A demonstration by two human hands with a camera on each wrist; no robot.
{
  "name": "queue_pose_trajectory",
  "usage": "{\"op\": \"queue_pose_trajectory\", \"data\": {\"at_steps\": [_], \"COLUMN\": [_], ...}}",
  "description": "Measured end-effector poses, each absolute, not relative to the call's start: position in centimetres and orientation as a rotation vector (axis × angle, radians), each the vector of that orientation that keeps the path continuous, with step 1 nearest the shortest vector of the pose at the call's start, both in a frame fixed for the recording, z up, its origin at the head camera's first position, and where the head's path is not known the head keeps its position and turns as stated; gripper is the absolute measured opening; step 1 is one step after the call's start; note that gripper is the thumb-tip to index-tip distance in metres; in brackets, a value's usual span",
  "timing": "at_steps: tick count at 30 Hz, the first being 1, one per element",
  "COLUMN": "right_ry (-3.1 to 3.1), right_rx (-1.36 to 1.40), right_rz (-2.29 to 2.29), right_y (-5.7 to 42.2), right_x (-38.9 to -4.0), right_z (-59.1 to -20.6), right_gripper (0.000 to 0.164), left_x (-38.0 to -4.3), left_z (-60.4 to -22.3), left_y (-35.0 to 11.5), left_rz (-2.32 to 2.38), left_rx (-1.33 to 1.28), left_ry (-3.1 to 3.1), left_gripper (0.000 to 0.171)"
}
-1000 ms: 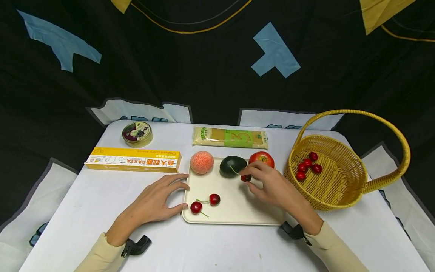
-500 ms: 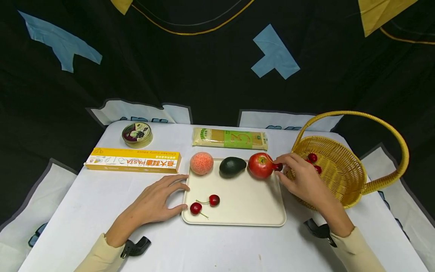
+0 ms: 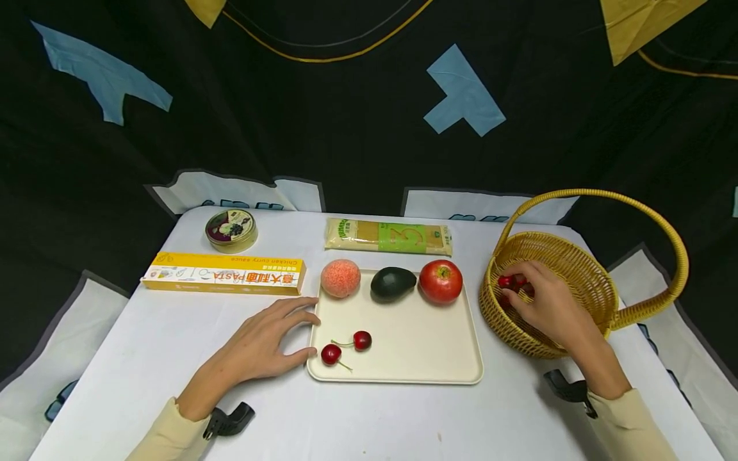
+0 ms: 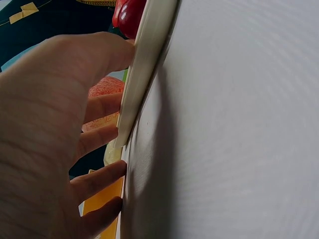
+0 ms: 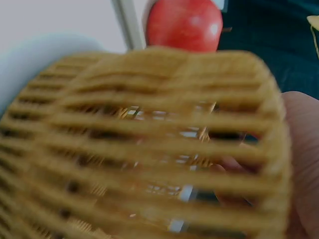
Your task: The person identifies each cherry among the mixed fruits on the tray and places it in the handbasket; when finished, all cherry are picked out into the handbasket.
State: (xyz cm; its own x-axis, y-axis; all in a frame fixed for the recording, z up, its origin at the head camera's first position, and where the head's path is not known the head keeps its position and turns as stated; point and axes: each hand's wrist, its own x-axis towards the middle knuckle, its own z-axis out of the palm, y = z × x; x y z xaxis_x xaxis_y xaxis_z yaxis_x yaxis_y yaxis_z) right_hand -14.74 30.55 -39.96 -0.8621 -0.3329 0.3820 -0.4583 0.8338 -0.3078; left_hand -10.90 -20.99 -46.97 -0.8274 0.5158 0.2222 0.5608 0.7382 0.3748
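My left hand rests at the left edge of the cream tray, thumb and fingertips right at its rim. In the left wrist view the fingers are spread along that edge. My right hand reaches inside the yellow wicker basket, with a cherry between thumb and index fingertips. Other cherries in the basket are partly hidden by this hand; the right wrist view is mostly blocked by the basket's weave. Two stemmed cherries, one red and one darker, lie on the tray's lower left.
Along the tray's back sit a pinkish, rough round fruit, a dark green avocado and a red pomegranate-like fruit. Behind lies a noodle packet. A yellow pasta box and a round tin stand at left. The basket's handle arches high.
My right hand has carried the cherry rightward from over the tray, past the red fruit, and down into the basket. My left hand has stayed at the tray's edge.
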Motion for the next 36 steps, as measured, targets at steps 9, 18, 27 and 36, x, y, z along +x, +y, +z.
{"op": "queue_pose_trajectory", "data": {"at_steps": [9,18,27,36], "right_ry": [-2.793,-2.901,-2.936,-2.956], "right_rx": [0.478,0.376,0.359,0.365], "right_rz": [0.536,0.534,0.522,0.526], "right_y": [32.9,34.4,35.4,35.6], "right_x": [-15.2,-15.3,-15.3,-15.8], "right_z": [-40.7,-41.5,-42.7,-42.9], "right_gripper": [0.044,0.037,0.035,0.035], "left_x": [-11.2,-11.2,-11.1,-10.9], "left_z": [-46.9,-46.8,-46.9,-47.0], "left_y": [-21.1,-21.0,-20.9,-21.0], "left_rz": [-0.659,-0.671,-0.672,-0.657], "left_rx": [-0.878,-0.880,-0.885,-0.874], "left_ry": [-2.831,-2.833,-2.840,-2.846], "left_gripper": [0.042,0.041,0.042,0.042]}}
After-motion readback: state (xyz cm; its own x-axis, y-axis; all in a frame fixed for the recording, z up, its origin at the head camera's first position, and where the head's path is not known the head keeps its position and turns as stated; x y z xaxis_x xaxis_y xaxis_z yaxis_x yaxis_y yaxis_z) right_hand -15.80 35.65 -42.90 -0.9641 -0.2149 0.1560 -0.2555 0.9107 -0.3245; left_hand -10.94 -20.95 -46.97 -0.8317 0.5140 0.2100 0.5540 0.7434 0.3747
